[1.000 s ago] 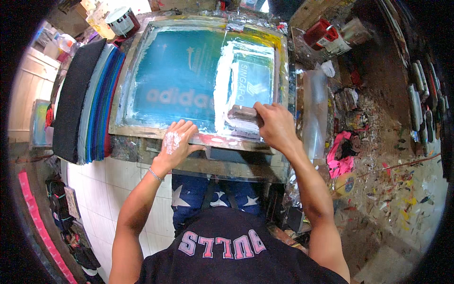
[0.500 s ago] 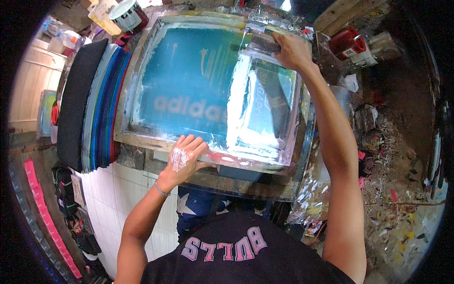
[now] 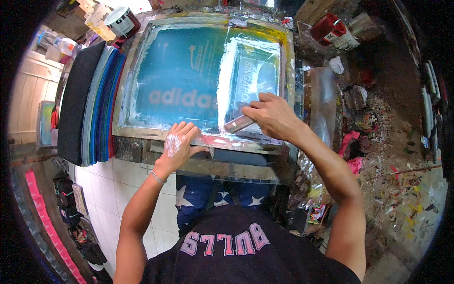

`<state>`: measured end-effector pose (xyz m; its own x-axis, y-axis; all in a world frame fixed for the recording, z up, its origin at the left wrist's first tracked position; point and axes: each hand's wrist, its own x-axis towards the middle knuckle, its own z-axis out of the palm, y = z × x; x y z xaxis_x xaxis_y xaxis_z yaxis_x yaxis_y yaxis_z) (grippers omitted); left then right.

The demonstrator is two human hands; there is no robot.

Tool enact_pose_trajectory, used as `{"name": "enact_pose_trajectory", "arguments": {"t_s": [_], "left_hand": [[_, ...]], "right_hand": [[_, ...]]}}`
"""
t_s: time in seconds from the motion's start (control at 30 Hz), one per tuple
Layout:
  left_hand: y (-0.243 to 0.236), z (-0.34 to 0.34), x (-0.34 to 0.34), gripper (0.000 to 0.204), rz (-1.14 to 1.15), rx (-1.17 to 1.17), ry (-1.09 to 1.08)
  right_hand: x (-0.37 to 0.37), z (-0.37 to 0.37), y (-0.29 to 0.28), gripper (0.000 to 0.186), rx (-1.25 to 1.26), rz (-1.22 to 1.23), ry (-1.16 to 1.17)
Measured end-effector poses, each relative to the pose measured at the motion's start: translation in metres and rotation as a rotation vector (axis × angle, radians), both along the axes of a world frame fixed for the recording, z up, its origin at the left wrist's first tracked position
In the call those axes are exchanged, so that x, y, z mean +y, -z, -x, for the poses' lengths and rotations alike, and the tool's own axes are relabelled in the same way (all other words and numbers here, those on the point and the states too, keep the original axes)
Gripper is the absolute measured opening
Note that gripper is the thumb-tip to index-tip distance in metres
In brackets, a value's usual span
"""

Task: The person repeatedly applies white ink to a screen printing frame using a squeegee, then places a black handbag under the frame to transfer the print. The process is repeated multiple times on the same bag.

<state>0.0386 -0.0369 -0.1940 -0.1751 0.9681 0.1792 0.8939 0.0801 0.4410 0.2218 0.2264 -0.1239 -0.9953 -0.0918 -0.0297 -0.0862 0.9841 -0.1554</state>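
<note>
A screen-printing frame point(image 3: 124, 102) lies on the workbench, its teal mesh point(image 3: 175, 61) marked with lettering and small designs. My left hand point(image 3: 176, 144), smeared white on its back, grips the frame's near edge, fingers on top and thumb at the front side. In my right hand point(image 3: 275, 118) is a squeegee point(image 3: 240, 123), held tilted near the close end of the frame's right section. White ink point(image 3: 223, 78) borders that section in thick streaks, and pale lettering shows on the mesh there. My right fingers wrap over the squeegee and partly hide it.
A stack of dark and blue fabric pieces point(image 3: 80, 104) stands left of the frame. Paint cans sit behind it, one white and dark red point(image 3: 122, 22), another red point(image 3: 327, 29) at right. A clear plastic cylinder point(image 3: 323, 104) lies beside the bench. Paint-spattered scraps cover the right side.
My right hand has come from the frame's far end to its near end with the squeegee, over the right section. My left hand keeps its hold on the near edge.
</note>
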Motion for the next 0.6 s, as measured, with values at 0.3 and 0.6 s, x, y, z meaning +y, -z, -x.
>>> {"name": "enact_pose_trajectory", "arguments": {"t_s": [0.3, 0.6], "left_hand": [[0.004, 0.000, -0.001, 0.050, -0.022, 0.036, 0.006], [0.005, 0.002, 0.000, 0.050, -0.017, 0.042, -0.002]], "right_hand": [[-0.029, -0.017, 0.001, 0.024, 0.029, -0.012, 0.456], [-0.026, -0.012, 0.003, 0.022, 0.102, 0.047, 0.513]]}}
